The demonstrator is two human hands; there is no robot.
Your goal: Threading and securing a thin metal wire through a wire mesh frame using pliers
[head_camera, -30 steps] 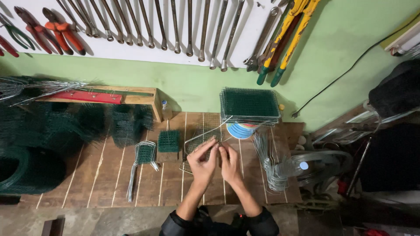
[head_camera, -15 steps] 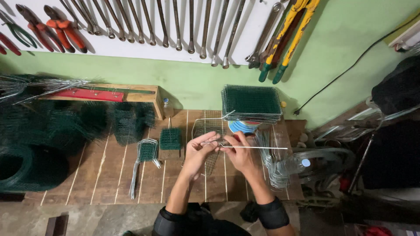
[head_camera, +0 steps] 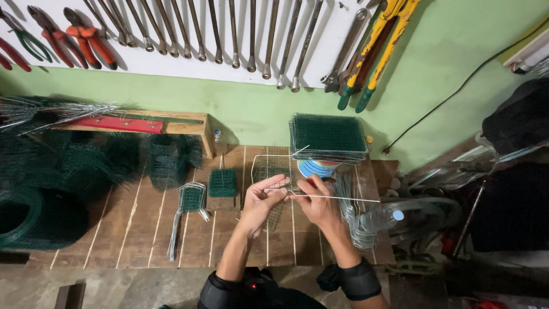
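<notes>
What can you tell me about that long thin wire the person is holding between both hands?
The wire is a thin, straight, silvery metal rod, bare and uncoated as far as it looks. It lies nearly level above the wooden bench, running from the left hand across to the right, past the right hand. Both hands pinch it near its left end, while the long right part sticks out free over a bundle of bent wires. A wire mesh frame sits just behind it.
</notes>
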